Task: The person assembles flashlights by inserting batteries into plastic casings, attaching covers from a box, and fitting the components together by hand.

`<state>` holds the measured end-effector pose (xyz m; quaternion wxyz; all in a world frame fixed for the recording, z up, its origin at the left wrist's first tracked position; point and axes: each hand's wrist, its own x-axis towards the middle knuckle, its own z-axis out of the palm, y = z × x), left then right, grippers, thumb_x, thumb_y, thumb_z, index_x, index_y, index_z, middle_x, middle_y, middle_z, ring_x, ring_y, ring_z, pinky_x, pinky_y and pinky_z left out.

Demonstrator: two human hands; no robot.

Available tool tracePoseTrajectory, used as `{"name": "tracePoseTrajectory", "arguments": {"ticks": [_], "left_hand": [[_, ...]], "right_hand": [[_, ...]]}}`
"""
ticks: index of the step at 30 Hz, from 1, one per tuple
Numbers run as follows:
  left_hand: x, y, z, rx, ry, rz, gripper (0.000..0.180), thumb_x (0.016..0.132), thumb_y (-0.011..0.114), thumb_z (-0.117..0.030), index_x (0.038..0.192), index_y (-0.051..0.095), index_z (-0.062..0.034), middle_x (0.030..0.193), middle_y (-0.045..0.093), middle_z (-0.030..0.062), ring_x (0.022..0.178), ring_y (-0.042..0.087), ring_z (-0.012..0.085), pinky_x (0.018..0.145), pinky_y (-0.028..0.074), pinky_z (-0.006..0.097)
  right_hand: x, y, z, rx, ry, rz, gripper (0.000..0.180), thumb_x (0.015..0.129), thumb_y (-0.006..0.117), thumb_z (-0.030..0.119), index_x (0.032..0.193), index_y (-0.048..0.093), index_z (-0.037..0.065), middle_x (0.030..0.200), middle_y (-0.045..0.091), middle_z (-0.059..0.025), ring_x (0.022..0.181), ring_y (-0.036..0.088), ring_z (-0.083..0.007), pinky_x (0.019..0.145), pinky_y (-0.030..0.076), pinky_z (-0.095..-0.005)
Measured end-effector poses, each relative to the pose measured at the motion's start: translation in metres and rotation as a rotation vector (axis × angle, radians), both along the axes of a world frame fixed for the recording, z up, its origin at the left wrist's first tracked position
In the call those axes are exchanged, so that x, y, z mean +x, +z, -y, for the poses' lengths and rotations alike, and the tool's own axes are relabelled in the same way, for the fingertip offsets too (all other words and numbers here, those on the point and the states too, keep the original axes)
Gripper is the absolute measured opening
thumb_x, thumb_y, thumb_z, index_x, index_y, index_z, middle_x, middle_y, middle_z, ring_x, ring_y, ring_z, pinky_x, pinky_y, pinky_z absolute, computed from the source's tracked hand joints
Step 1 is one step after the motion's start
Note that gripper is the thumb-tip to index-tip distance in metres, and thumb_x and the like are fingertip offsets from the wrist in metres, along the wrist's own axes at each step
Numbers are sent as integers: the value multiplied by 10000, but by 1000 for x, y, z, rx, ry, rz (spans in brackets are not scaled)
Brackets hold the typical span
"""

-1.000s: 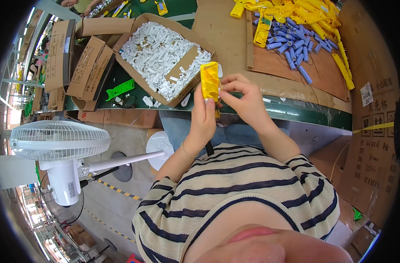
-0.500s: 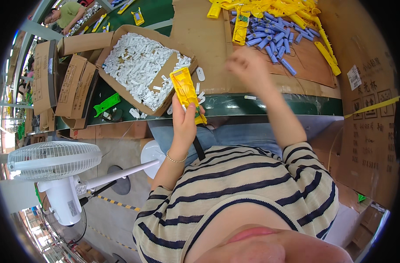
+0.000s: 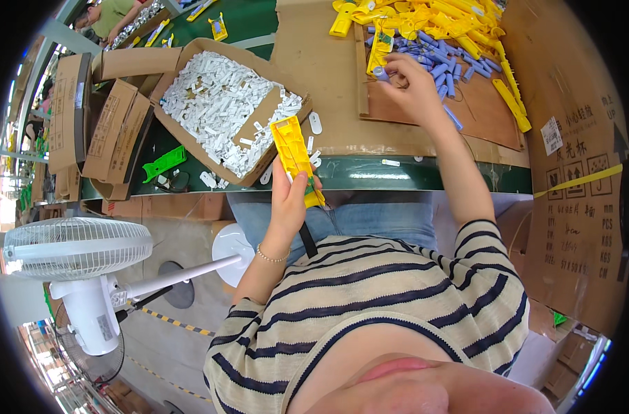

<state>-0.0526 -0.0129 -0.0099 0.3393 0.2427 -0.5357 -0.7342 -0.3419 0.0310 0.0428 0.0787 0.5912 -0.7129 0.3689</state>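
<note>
A long yellow plastic housing (image 3: 289,141) is gripped around its lower end by my left hand (image 3: 287,192), tilted over the bench's front edge; a bit of green shows near my thumb. My right hand (image 3: 412,88), fingers closed, holds a purple-blue cylindrical battery cell (image 3: 380,72), whose round end shows at my fingertips. Behind that hand lies a pile of the same cells (image 3: 444,63). A yellow housing with a green circuit board (image 3: 381,50) rests at the pile's left edge. More yellow housings (image 3: 459,21) are heaped beyond.
An open carton (image 3: 238,172) of small white pieces stands left of my left hand. Loose white pieces lie about it, and a green housing (image 3: 165,163) is farther left. A tall carton (image 3: 576,138) walls the right side. A white fan (image 3: 80,252) stands at lower left.
My right hand has gone from near the front of the cell pile to its left edge and now has a cell in its fingers. My left hand keeps the yellow housing.
</note>
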Motion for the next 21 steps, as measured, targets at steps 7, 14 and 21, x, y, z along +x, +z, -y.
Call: {"name": "tracePoseTrajectory", "arguments": {"ticks": [7, 14, 21], "left_hand": [[-14, 9, -2, -100, -54, 50, 441, 881, 390, 15, 1302, 273, -43, 1080, 480, 100, 837, 534, 138, 729, 478, 282], [-11, 10, -3, -304, -33, 150, 550, 854, 392, 52, 1361, 187, -8, 1217, 430, 109, 1101, 461, 168, 946, 383, 294], [-8, 7, -4, -370, 0, 224, 549, 868, 432, 19, 1347, 165, 16, 1179, 463, 173, 1092, 486, 234, 933, 390, 338]], "right_hand": [[113, 19, -15, 210, 232, 1301, 224, 775, 661, 11, 983, 584, -19, 839, 641, -57, 675, 596, -70, 584, 479, -181], [142, -1, -23, 151, 374, 1472, 259, 786, 642, 5, 1028, 587, -68, 880, 648, -123, 759, 635, -142, 651, 535, -240], [155, 7, -22, 154, 182, 1124, 223, 761, 680, 51, 948, 618, -54, 868, 664, -102, 749, 633, -111, 657, 521, -238]]}}
